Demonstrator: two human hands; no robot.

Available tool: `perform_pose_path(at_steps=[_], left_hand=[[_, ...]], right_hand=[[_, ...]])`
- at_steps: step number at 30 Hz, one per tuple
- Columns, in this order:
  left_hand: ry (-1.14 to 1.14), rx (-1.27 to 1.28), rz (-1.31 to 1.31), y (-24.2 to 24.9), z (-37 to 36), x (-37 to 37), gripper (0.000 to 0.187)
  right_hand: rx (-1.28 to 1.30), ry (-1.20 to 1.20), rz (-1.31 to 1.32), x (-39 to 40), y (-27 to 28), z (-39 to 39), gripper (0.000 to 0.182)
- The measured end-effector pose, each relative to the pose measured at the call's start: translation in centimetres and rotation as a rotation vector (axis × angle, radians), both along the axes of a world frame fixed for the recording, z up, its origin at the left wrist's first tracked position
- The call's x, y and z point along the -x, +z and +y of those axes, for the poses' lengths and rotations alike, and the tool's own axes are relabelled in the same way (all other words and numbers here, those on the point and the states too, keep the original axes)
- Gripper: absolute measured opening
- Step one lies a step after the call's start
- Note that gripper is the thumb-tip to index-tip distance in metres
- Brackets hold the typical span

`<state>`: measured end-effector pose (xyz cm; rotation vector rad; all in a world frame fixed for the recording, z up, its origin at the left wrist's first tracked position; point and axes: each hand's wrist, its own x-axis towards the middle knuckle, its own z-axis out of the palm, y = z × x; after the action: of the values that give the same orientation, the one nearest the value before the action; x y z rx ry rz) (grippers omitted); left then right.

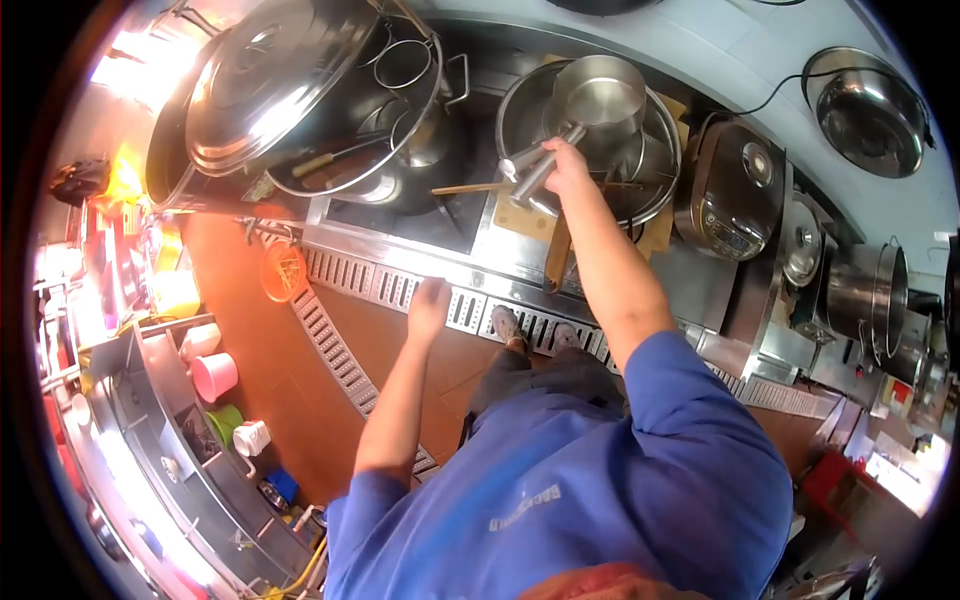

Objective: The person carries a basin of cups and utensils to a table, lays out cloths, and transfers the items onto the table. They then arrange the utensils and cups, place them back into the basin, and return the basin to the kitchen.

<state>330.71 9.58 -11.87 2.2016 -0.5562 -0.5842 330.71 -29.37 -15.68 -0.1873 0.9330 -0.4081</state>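
My right hand is wrapped round the tubular handle of a round, deep metal dipper. The dipper is above a wide metal basin on the counter, which holds other metal utensils. A second tubular handle shows beside my fingers; what it belongs to is partly hidden. A thin wooden stick lies across the basin's near side. My left hand hangs low over the floor grate, away from the counter, its fingers seemingly curled and nothing visible in it.
A large metal pot with a tilted lid stands at the left, utensils inside. A dark rice cooker is right of the basin. A metal drain grate runs along the counter's foot; an orange strainer basket is beside it.
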Motion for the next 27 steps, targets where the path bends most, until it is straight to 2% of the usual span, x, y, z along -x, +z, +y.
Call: perform_pose_path(at_steps=[2,4,6,8,9,11,12,14,15,16,17,18,19,20,21,22,23,25,27], left_hand=[[-0.061,0.110,0.005,2.2,-7.1,-2.6,0.023],[-0.195,0.128,0.018,3.8,-12.7,-3.6,0.024],[-0.344,0.152,-0.229,2.6,-17.3,-3.7,0.024],[-0.422,0.206,-0.566,5.0,-20.9,-3.0,0.023],[-0.430,0.210,-0.552,4.9,-22.5,-2.6,0.023],[-0.474,0.054,-0.746,4.3,-24.9,-1.9,0.030],[-0.487,0.058,-0.743,4.8,-26.4,-1.2,0.030],[-0.731,-0.379,-0.150,6.1,-29.6,0.7,0.040],[-0.779,-0.319,-0.102,5.1,-30.6,2.0,0.052],[-0.798,-0.313,-0.108,5.0,-31.3,3.3,0.052],[-0.778,-0.354,-0.283,5.2,-32.0,4.5,0.057],[-0.754,-0.378,-0.463,5.3,-33.0,5.9,0.062],[-0.709,-0.354,-0.533,4.4,-33.5,6.2,0.079],[-0.749,-0.428,-0.499,3.3,-34.8,6.2,0.093],[-0.784,-0.569,-0.303,9.8,-35.4,7.5,0.099],[-0.824,-0.616,-0.233,9.4,-36.3,7.6,0.104],[-0.707,-0.758,-0.353,6.5,-36.7,8.5,0.112],[-0.638,-0.853,-0.401,4.0,-37.5,9.6,0.119],[-0.575,-0.869,-0.422,2.7,-38.0,10.6,0.122]], right_hand=[[0.031,0.093,-0.101,2.1,4.6,-0.1,0.026],[0.038,0.220,-0.129,5.0,8.7,-1.0,0.036],[0.172,0.292,-0.119,8.6,12.3,-1.8,0.041],[0.216,0.351,-0.172,13.1,15.6,-3.8,0.047],[0.291,0.370,-0.181,15.7,17.1,-5.1,0.050],[0.409,0.365,-0.155,21.2,20.2,-7.1,0.054],[0.465,0.338,-0.121,24.1,22.0,-8.0,0.055],[0.680,0.242,-0.027,29.7,25.6,-9.2,0.053],[0.689,0.194,0.017,32.7,27.5,-9.8,0.053],[0.700,0.145,0.059,35.9,28.7,-10.9,0.053],[0.612,0.126,0.053,40.4,28.9,-13.3,0.066],[0.648,0.039,0.046,43.2,30.0,-14.0,0.053],[0.671,-0.003,0.129,45.5,31.4,-15.0,0.052],[0.710,-0.069,0.238,48.8,33.3,-16.2,0.050],[0.720,-0.078,0.288,53.0,34.4,-18.4,0.050],[0.716,-0.109,0.276,57.1,35.2,-20.9,0.048],[0.741,-0.179,0.321,60.2,36.9,-22.7,0.046],[0.764,-0.271,0.347,66.3,38.4,-26.7,0.045],[0.627,-0.371,0.338,72.7,38.8,-30.8,0.043]])
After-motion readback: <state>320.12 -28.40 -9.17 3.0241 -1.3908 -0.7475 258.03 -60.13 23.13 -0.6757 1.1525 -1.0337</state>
